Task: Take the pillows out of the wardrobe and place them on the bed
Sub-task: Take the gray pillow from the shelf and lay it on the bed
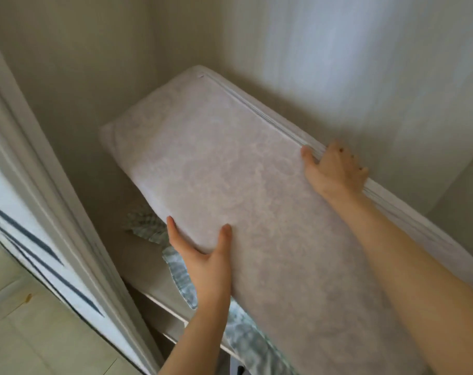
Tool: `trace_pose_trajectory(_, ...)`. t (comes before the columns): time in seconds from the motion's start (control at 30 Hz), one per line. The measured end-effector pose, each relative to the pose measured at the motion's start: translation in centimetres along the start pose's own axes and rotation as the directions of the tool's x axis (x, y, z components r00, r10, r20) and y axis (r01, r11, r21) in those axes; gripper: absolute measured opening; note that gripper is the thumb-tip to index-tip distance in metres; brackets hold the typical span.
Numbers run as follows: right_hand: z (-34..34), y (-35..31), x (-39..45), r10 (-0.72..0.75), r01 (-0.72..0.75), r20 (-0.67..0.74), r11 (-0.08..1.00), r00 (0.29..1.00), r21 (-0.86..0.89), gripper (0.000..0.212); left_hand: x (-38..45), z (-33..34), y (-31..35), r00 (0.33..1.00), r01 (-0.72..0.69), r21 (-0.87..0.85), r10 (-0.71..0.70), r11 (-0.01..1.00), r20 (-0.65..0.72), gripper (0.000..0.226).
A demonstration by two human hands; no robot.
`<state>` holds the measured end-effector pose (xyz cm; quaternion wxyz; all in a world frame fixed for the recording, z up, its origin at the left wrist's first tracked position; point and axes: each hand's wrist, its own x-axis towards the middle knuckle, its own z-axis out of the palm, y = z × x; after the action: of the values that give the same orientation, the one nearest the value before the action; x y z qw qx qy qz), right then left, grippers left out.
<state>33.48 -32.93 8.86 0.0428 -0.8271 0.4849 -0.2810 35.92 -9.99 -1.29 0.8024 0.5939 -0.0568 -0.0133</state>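
A large white pillow (230, 169) with a faint pale pattern and a piped seam lies tilted inside the wardrobe, its far end resting toward the back corner. My left hand (203, 261) grips its near long edge, thumb on top and fingers underneath. My right hand (335, 169) clasps the far long edge by the seam, fingers curled over the side. Under the pillow lies green-and-white patterned fabric (184, 277) on the shelf; what it belongs to is hidden.
The wardrobe shelf edge (159, 301) runs below my left arm. The wardrobe's pale back wall (338, 63) and side wall (81, 77) enclose the pillow. A white door frame (54, 212) stands at the left, with light tiled floor (27, 334) beyond it.
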Motion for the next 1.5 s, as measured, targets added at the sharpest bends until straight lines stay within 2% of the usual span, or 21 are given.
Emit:
trace_pose_trajectory(0.17, -3.2, 2.7, -2.9, 0.200, -0.233, 0.149, 0.938, 0.968, 0.255, 0.071, -3.9, -1.9, 3.5, 0.986, -0.161, 0.047, 0.159, 0.986, 0.043, 0.099)
trace_pose_trajectory(0.27, -4.9, 4.5, -5.6, 0.306, -0.348, 0.170, 0.860, 0.937, 0.374, 0.070, -6.5, -2.9, 5.2, 0.968, -0.248, 0.115, 0.242, 0.962, 0.062, 0.101)
trace_pose_trajectory(0.37, -6.0, 5.6, -8.8, 0.378, -0.421, 0.189, 0.771, 0.906, 0.477, 0.069, -9.0, -4.2, 7.0, 0.948, -0.318, 0.161, 0.311, 0.934, 0.070, 0.103)
trace_pose_trajectory(0.47, -7.0, 6.0, -12.0, 0.377, -0.441, 0.233, 0.705, 0.896, 0.555, 0.072, -11.5, -5.9, 9.1, 0.929, -0.369, 0.220, 0.366, 0.903, 0.057, 0.104)
trace_pose_trajectory(0.57, -7.9, 5.6, -15.0, 0.338, -0.464, 0.317, 0.643, 0.886, 0.609, 0.073, -13.4, -8.5, 11.1, 0.904, -0.408, 0.310, 0.428, 0.859, 0.005, 0.100)
trace_pose_trajectory(0.73, -9.0, 4.0, -19.9, 0.163, -0.439, 0.444, 0.632, 0.881, 0.638, 0.081, -16.8, -12.7, 13.5, 0.856, -0.443, 0.399, 0.511, 0.803, -0.078, 0.088)
trace_pose_trajectory(0.97, -9.7, 1.2, -25.8, -0.002, -0.434, 0.541, 0.595, 0.841, 0.676, 0.087, -20.7, -19.5, 14.9, 0.818, -0.392, 0.533, 0.549, 0.750, -0.171, 0.086)
trace_pose_trajectory(1.17, -10.0, -2.9, -31.5, -0.172, -0.358, 0.523, 0.553, 0.835, 0.753, 0.082, -23.5, -25.9, 16.3, 0.782, -0.351, 0.589, 0.574, 0.728, -0.244, 0.077)
trace_pose_trajectory(1.33, -9.0, -6.8, -36.9, -0.303, -0.306, 0.541, 0.569, 0.785, 0.763, 0.086, -24.8, -30.8, 17.2, 0.756, -0.292, 0.601, 0.565, 0.744, -0.331, 0.065)
trace_pose_trajectory(1.5, -8.7, -11.4, -41.2, -0.423, -0.285, 0.543, 0.534, 0.726, 0.796, 0.086, -25.3, -35.4, 18.6, 0.682, -0.218, 0.651, 0.591, 0.727, -0.432, 0.061)
